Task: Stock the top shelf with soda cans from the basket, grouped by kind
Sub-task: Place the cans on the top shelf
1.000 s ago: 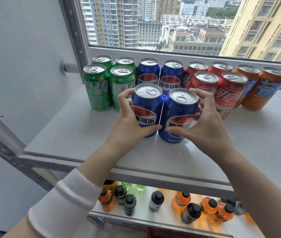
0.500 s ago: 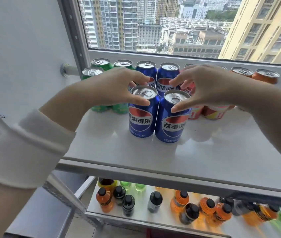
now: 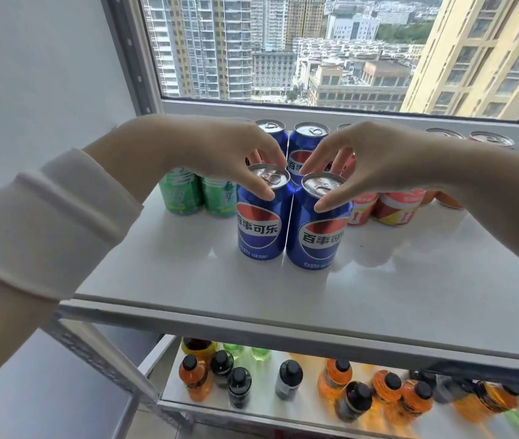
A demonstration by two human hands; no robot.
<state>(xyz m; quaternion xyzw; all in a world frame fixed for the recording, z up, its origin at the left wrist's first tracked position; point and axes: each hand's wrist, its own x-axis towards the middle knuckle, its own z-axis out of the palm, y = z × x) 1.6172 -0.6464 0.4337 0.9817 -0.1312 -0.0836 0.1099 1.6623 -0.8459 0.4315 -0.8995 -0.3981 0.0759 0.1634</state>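
Observation:
Two blue cola cans stand side by side, touching, on the white top shelf (image 3: 410,296). My left hand (image 3: 229,150) reaches from above and grips the top rim of the left blue can (image 3: 259,229), thumb in front and fingers behind. In the same way my right hand (image 3: 369,160) grips the top of the right blue can (image 3: 318,239). Two more blue cans (image 3: 307,144) stand just behind them. Green cans (image 3: 182,194) are grouped to the left, red cans (image 3: 397,207) to the right, and orange cans (image 3: 491,139) at the far right. No basket is in view.
A window sill and frame (image 3: 315,110) run right behind the can row. A grey wall closes the left side. The lower shelf (image 3: 308,407) holds several bottles with black caps. Bare shelf surface lies in front of the blue cans.
My hands have left the sides of the two front blue cans, risen over them and now hold their top rims. The cans stand closer to the back row.

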